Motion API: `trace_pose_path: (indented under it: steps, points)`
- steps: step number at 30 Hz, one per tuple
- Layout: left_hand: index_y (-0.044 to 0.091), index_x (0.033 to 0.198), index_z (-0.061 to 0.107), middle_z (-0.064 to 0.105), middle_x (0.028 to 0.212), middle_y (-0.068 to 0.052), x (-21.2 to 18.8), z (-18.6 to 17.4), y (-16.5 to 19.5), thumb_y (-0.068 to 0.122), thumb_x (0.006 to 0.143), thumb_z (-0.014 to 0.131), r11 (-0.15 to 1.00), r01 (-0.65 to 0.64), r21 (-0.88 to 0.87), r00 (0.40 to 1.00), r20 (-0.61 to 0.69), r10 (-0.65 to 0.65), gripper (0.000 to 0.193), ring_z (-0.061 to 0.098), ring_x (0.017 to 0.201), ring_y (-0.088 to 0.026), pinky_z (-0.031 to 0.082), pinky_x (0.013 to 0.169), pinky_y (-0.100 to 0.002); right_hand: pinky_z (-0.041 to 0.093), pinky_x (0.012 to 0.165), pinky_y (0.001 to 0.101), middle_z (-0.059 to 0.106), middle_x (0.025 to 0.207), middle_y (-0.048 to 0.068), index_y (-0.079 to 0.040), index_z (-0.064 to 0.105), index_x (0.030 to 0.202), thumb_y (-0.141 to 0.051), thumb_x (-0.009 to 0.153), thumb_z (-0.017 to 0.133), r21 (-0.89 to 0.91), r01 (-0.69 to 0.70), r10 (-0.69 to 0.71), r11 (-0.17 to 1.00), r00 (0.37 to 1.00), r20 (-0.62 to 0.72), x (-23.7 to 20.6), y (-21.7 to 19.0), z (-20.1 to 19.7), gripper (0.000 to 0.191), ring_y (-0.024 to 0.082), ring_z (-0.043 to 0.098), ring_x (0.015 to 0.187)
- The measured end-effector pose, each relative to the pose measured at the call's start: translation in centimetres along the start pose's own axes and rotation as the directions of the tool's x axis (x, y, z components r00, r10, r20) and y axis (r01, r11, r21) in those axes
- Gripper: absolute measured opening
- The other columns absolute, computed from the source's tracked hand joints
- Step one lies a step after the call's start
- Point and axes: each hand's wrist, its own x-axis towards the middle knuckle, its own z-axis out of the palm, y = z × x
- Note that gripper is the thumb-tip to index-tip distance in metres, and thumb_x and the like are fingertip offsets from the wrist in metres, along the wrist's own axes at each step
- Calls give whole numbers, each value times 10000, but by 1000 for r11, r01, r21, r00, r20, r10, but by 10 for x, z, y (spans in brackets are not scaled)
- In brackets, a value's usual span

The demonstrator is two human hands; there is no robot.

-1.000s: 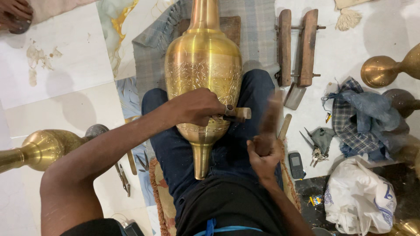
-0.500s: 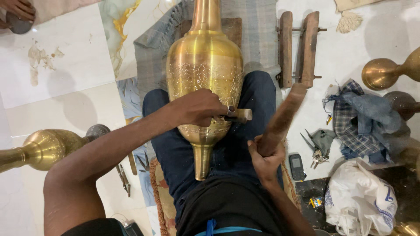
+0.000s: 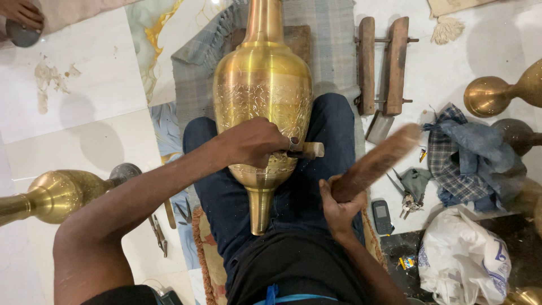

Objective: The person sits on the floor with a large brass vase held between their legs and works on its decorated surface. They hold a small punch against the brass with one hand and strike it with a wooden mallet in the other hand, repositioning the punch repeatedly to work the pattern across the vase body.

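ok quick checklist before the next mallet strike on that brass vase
1. Vase steady between the legs, lying on the grey cloth: ok.
2. Left hand gripping the chisel against the vase body: ok.
3. Chisel tip on the engraved band: cannot tell, the hand hides it.
4. Right hand closed round the wooden mallet, raised: ok.
5. Mallet path to the chisel head free of other things: ok.
6. Left-hand fingers off the chisel's struck end: ok.

Open floor point(image 3: 84, 113) at frame left, bounded by a brass vase point(image 3: 51, 195). Right side obstructed: wooden clamp point(image 3: 384, 62), checked cloth point(image 3: 463, 152), white bag point(image 3: 468, 265).
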Motion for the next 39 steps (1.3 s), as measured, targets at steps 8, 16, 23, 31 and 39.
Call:
trace_pose_path:
  steps: [8,16,23,31,39]
  points:
    - [127,1176,698,676,715,-168,2,4,-7,10,599,663,988,-130,-83,988,-93,122,590,660,688,-430,515,582,-524,505,668,297,655,813,36,-54,644,938,-48,871,804,-138,-15,23,990,998,54,-2,-1,-3,173,119,633,727]
    - [136,1102,731,679,718,-177,2,6,-7,4,606,668,999,-34,-27,998,-62,32,517,665,700,-430,538,609,-519,546,714,301,691,844,57,-41,652,1012,-53,844,812,-271,65,-45,960,996,82,7,4,-2,233,156,675,753]
    - [104,1097,727,684,753,-182,1,2,-3,40,600,690,1000,21,-4,1000,4,-21,502,677,742,-411,528,627,-508,557,649,313,704,815,70,-51,674,951,-6,831,779,-203,-21,30,979,999,40,5,-3,-1,166,171,685,683]
    - [178,1239,701,684,738,-175,-1,-5,0,28,574,686,997,-73,-40,996,-49,71,681,667,711,-429,523,588,-525,543,685,268,684,871,22,-38,648,966,-6,869,802,-38,-8,8,999,1000,20,-7,14,6,185,100,658,753]
    - [98,1108,692,658,710,-185,2,8,-10,12,600,666,996,-76,-50,995,-69,73,515,661,699,-427,512,580,-517,537,686,279,687,873,21,-25,680,954,-1,870,802,8,-13,12,1000,998,56,-16,17,3,150,103,650,756]
